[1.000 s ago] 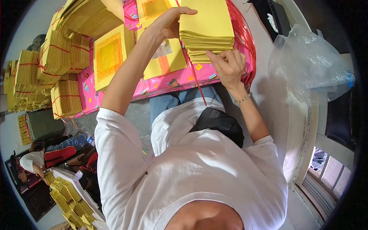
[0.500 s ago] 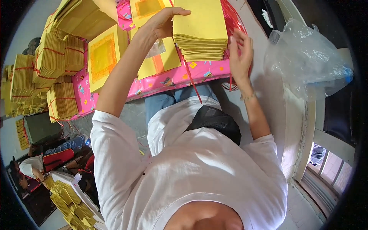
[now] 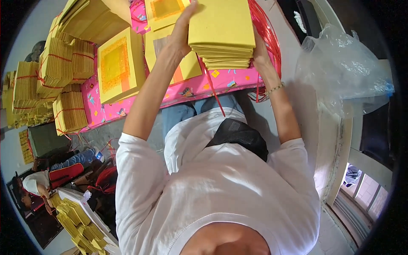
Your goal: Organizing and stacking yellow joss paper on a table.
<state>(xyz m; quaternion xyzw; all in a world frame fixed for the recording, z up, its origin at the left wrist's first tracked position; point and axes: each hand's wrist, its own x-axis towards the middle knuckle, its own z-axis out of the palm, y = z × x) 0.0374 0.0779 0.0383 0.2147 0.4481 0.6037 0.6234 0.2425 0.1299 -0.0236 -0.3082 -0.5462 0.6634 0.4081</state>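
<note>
A thick stack of folded yellow paper (image 3: pixel 223 25) is between my hands at the table's front edge. My left hand (image 3: pixel 182 36) grips its left side, the thumb along the top edge and the other fingers mostly hidden. On the right side, my right hand (image 3: pixel 260 53) presses against the stack, its fingers largely out of sight behind it. Red plastic string (image 3: pixel 214 91) hangs from under the stack over the table edge. More red string (image 3: pixel 267 32) lies in a loose bundle beyond my right hand.
The table wears a pink patterned cover (image 3: pixel 144 102). On it lie yellow paper stacks with orange squares (image 3: pixel 114 63). Tied yellow bundles (image 3: pixel 55 63) pile up at the left. A clear plastic bag (image 3: pixel 344 72) is at the right. Another person (image 3: pixel 38 185) is at the lower left.
My right hand has moved in from beside the stack to its right side. My left hand has shifted from the top to the left edge, and the stack has turned slightly.
</note>
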